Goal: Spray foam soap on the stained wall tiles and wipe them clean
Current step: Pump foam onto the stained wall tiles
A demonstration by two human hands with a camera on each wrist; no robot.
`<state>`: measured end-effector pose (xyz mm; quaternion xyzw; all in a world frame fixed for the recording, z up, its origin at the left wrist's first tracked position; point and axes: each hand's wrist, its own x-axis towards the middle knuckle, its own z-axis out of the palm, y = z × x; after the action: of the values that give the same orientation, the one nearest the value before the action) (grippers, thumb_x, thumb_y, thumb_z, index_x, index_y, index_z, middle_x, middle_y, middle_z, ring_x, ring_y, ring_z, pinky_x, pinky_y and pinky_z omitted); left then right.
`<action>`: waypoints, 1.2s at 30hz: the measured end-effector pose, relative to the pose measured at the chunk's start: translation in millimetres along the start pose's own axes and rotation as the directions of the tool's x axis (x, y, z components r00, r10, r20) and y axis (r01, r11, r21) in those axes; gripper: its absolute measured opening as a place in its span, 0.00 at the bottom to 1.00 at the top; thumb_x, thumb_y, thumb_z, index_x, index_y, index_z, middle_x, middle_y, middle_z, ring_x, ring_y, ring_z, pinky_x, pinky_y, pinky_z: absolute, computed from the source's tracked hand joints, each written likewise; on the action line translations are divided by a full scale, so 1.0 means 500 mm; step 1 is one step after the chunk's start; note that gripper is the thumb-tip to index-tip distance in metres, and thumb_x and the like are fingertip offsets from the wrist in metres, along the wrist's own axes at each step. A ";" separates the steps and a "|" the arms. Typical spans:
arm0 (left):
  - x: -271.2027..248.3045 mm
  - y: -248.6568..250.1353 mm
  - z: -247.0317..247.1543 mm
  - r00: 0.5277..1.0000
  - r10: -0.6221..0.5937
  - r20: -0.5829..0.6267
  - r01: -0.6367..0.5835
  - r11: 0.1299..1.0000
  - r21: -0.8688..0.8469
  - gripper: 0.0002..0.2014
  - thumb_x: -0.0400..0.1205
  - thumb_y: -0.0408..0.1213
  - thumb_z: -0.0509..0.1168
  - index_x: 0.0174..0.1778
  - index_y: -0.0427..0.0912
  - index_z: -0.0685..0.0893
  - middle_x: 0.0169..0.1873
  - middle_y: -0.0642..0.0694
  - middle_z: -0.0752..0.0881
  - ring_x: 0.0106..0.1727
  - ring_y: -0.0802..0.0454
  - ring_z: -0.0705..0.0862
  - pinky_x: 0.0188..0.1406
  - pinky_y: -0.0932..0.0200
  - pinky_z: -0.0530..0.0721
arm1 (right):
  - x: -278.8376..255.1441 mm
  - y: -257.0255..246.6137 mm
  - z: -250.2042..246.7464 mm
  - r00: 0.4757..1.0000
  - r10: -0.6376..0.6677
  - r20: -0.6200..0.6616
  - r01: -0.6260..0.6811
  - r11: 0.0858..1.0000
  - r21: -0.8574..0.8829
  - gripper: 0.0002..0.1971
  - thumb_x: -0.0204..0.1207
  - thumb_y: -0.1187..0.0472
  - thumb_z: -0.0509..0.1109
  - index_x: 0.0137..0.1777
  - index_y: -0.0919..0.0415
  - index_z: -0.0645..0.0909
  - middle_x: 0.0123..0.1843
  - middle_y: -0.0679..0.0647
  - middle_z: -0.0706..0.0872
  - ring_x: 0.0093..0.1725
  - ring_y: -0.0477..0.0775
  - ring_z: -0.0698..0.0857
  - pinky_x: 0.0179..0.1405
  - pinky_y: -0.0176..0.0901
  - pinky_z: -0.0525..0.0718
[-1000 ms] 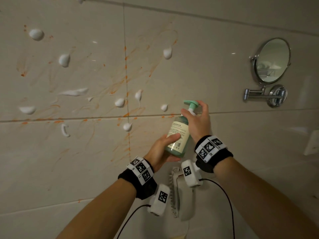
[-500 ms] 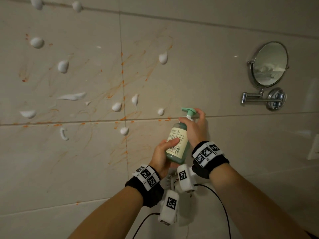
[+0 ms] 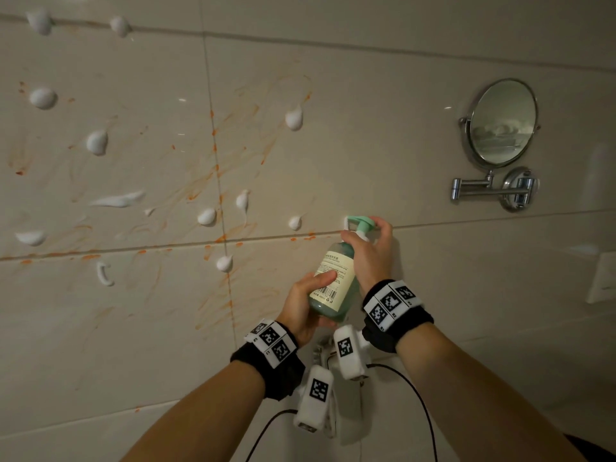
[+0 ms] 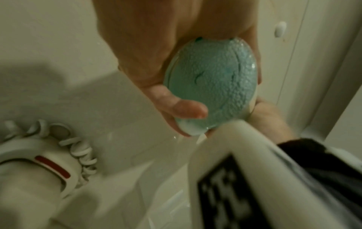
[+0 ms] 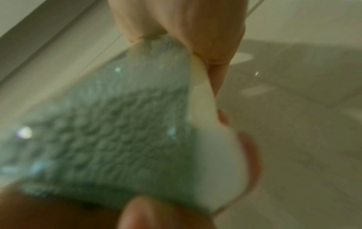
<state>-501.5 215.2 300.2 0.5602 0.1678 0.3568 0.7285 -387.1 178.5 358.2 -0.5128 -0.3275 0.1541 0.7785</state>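
While the head view looks at the beige wall tiles [image 3: 333, 155] streaked with orange stains [image 3: 213, 181] and dotted with white foam blobs [image 3: 96, 142], the left hand [image 3: 301, 306] grips the base of a translucent green pump bottle of foam soap [image 3: 335, 283], held close to the wall, and the right hand [image 3: 370, 253] wraps its neck, fingers on the mint pump head [image 3: 361, 223]. A round chrome mirror [image 3: 501, 123] hangs to the right.

From the left wrist, the left hand [image 4: 156, 65] cups the bottle's textured bottom [image 4: 212, 86].

From the right wrist, blurred fingers [image 5: 195, 27] clasp the bottle [image 5: 117, 127].
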 end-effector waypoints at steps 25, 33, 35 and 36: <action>-0.077 -0.026 -0.101 0.996 -0.051 -0.073 0.047 0.998 -0.052 0.21 0.69 0.51 0.71 0.56 0.46 0.86 0.40 0.43 0.87 0.35 0.46 0.85 0.26 0.61 0.79 | -0.094 0.025 0.041 0.978 0.010 0.210 0.024 0.987 -0.157 0.29 0.76 0.57 0.76 0.75 0.44 0.70 0.55 0.49 0.84 0.50 0.58 0.91 0.53 0.62 0.90; -0.161 -0.066 -0.189 0.988 -0.122 -0.094 0.105 0.981 -0.166 0.18 0.70 0.48 0.70 0.52 0.43 0.86 0.37 0.40 0.83 0.30 0.44 0.79 0.15 0.68 0.64 | -0.195 0.092 0.102 0.982 0.045 0.184 -0.024 0.993 -0.117 0.29 0.76 0.63 0.77 0.74 0.51 0.72 0.49 0.55 0.89 0.39 0.51 0.90 0.32 0.37 0.86; -0.168 -0.068 -0.202 0.986 -0.125 -0.111 0.104 0.979 -0.177 0.20 0.68 0.48 0.70 0.53 0.42 0.85 0.36 0.40 0.84 0.28 0.43 0.81 0.13 0.68 0.68 | -0.211 0.096 0.121 0.984 0.051 0.169 -0.032 0.993 -0.115 0.29 0.76 0.63 0.77 0.74 0.50 0.70 0.48 0.58 0.89 0.36 0.51 0.89 0.29 0.36 0.85; -0.170 -0.068 -0.207 0.986 -0.125 -0.111 0.103 0.977 -0.187 0.20 0.68 0.48 0.71 0.53 0.41 0.85 0.36 0.40 0.84 0.27 0.43 0.81 0.12 0.68 0.68 | -0.215 0.095 0.129 0.986 0.049 0.162 -0.030 0.992 -0.120 0.29 0.77 0.63 0.77 0.74 0.51 0.70 0.47 0.57 0.88 0.33 0.48 0.88 0.27 0.34 0.83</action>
<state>-615.6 222.9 222.4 0.4584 0.2107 0.3617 0.7840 -504.9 182.1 294.3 -0.5495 -0.3890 0.1919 0.7140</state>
